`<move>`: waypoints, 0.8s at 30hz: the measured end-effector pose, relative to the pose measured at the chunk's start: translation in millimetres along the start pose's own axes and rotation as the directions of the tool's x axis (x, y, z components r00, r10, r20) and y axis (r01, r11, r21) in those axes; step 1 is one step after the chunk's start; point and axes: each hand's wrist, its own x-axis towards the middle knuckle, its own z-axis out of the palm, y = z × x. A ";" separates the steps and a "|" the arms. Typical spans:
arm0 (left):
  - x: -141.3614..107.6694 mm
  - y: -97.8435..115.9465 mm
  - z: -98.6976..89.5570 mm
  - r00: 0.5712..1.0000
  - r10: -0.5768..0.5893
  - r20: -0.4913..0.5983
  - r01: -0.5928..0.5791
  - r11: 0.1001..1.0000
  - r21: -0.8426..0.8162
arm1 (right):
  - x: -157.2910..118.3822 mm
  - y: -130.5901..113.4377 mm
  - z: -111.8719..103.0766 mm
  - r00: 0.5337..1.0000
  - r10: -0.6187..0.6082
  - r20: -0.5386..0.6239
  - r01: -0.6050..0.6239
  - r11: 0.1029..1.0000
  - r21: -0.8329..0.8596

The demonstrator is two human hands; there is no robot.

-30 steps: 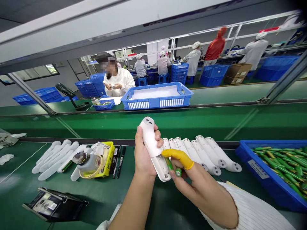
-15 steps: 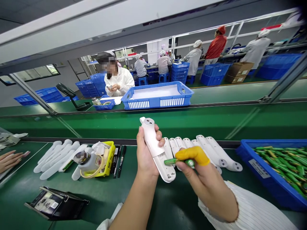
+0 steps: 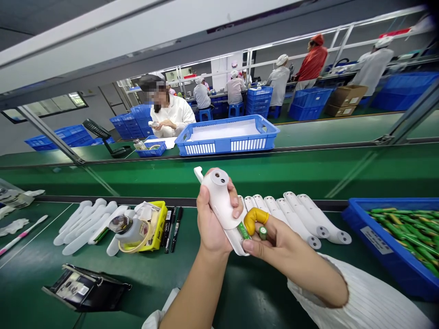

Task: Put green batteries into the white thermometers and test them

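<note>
My left hand [image 3: 213, 224] is wrapped round a white handheld device [image 3: 219, 198], tilted, with its two-holed round end up and its open battery compartment toward my right hand. One green battery [image 3: 243, 230] sits at the compartment, touched by my right hand [image 3: 265, 235]. A yellow finger cot [image 3: 255, 218] covers that hand's index finger. A second green battery [image 3: 263, 233] is held in the curled fingers, its end facing me. Behind my hands lies a row of similar white devices [image 3: 291, 212] with open compartments. My fingers hide part of the compartment.
A blue bin of green batteries [image 3: 370, 235] stands at the right. To the left are white covers [image 3: 80, 226], a yellow basket [image 3: 158, 228], a bottle [image 3: 128, 233], black markers [image 3: 173, 230] and a black stand [image 3: 85, 288]. A blue crate [image 3: 228, 137] stands beyond the ledge; a co-worker [image 3: 171, 112] sits behind.
My right hand has brought one battery against the device's compartment while keeping the other in its fingers. The device has turned slightly. The co-worker's hand at the far left has left view.
</note>
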 end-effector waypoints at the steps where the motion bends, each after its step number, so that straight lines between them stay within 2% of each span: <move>1: 0.2 -0.1 -0.4 1.000 -0.009 -0.009 0.009 1.000 -0.014 | 0.4 -0.1 -1.1 1.000 -0.021 -0.011 0.021 1.000 0.006; 6: 4.0 -1.2 -4.4 0.995 -0.074 -0.067 0.065 0.991 -0.118 | -5.5 -10.0 -15.7 0.990 -0.042 -0.137 0.043 0.999 0.008; 9: 7.0 -2.0 -4.6 0.991 -0.042 -0.124 0.023 0.988 -0.155 | -8.4 -19.5 -24.1 0.985 -0.030 -0.167 0.034 0.999 0.020; 13: 6.9 -4.9 -2.4 0.985 -0.024 -0.171 0.009 0.996 -0.087 | -6.7 -25.2 -25.7 0.961 -0.056 -0.269 0.050 0.998 -0.031; 18: -1.7 -13.8 0.3 0.990 -0.031 -0.138 0.038 0.998 0.049 | -2.7 -15.5 -22.0 0.977 -0.099 -0.190 0.051 0.969 -0.241; 21: -5.8 -17.9 0.5 0.989 0.024 -0.143 -0.007 0.993 0.119 | -3.4 -8.4 -19.3 0.957 -0.199 -0.210 0.091 0.895 -0.436; 22: -6.2 -18.6 0.3 0.985 0.043 -0.169 -0.021 0.992 0.127 | -3.9 -6.6 -18.0 0.940 -0.275 -0.204 0.134 0.844 -0.519; 24: -5.7 -19.1 -0.5 0.968 0.083 -0.235 -0.055 0.990 0.127 | -4.8 -3.2 -14.8 0.877 -0.458 -0.142 0.249 0.688 -0.681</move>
